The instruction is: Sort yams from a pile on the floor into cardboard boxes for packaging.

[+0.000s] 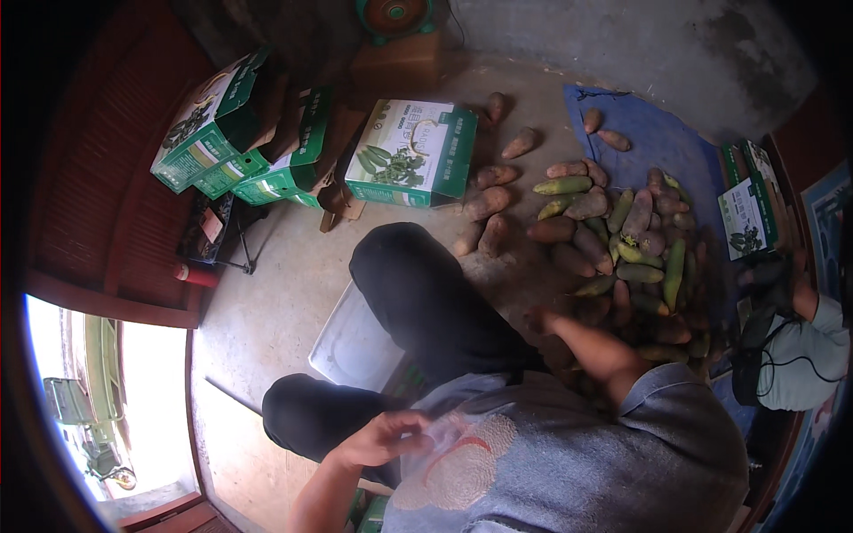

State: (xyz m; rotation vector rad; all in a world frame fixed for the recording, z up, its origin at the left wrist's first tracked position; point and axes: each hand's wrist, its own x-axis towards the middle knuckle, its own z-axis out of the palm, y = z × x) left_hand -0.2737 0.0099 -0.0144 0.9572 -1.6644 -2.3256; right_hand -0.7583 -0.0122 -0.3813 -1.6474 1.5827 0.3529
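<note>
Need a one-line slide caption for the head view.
Right hand beside a floor heap of brown and green radish-like vegetables; left hand by the printed grey shirt.

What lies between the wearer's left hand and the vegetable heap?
In the head view, the dark-trousered right leg and part of the grey shirt lie between the left hand and the heap, with the right hand at the heap's near edge.

Closed green-and-white carton, upper centre: dark characters on the white panel above a picture of green vegetables, white characters on the adjoining green face. Tilted green-and-white carton, upper left: white characters on green, with a pale block of fine print too small to read. Upright green-and-white carton, far right: dark characters over a leaf picture.
</note>
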